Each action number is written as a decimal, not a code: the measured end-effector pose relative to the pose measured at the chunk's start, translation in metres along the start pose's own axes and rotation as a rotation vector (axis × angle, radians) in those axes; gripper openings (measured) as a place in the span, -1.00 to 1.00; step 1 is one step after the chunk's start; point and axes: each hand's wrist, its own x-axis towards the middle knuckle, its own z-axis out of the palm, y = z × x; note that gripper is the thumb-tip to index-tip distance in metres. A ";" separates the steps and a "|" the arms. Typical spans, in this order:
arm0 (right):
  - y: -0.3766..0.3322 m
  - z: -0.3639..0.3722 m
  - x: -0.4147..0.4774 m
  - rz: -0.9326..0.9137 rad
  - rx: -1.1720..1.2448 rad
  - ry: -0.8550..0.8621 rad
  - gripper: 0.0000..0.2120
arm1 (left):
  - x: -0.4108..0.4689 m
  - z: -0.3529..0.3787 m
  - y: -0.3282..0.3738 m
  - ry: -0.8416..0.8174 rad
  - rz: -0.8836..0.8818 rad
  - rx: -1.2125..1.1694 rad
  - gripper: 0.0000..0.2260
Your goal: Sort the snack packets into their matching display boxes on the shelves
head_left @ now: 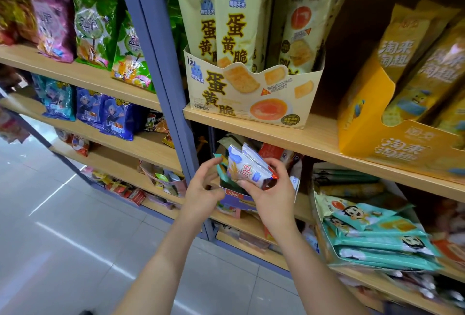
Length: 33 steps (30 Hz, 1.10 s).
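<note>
**White-and-blue packets held over the purple box**

The small white foil snack packets with blue print (247,169), two or three bunched together, sit tilted just above the purple cardboard display box (236,197) on the lower wooden shelf (305,210). They are not yet in it. The right grip (271,196), a bare hand, is curled round their lower right end. Its thumb lies across the front and its fingers behind, so the bunch fans up and to the left, away from the palm. Holding them by one end probably keeps the printed faces readable, which helps in checking them against the box below.

The left grip (201,189) is just to the left of the bunch. Its fingers are loosely curved, its thumb is well apart from them, and it holds nothing. Its fingertips are close to the edge of a teal packet (221,167) that pokes up between it and the white bunch; whether they touch is unclear. It looks poised to steady or part the packets in the box.

On the shelf above stands a cream display box of tall egg-yolk crisp bags (251,96), with a yellow display box (362,118) to its right. Lower right, a tray of pale teal packets with cartoon faces (372,234) leans outward. A blue metal upright (161,63) divides the shelving bays.
</note>
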 end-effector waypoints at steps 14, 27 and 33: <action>-0.024 -0.036 0.023 0.129 0.019 -0.517 -0.40 | -0.007 -0.013 0.016 -0.019 -0.055 -0.123 -0.59; 0.008 0.004 0.045 -0.064 -0.720 -0.033 -0.74 | -0.034 -0.016 0.007 0.189 -0.331 -0.575 -0.64; -0.014 -0.012 0.008 -0.016 0.021 0.036 -0.76 | -0.029 -0.022 0.007 0.079 -0.238 -0.648 -0.64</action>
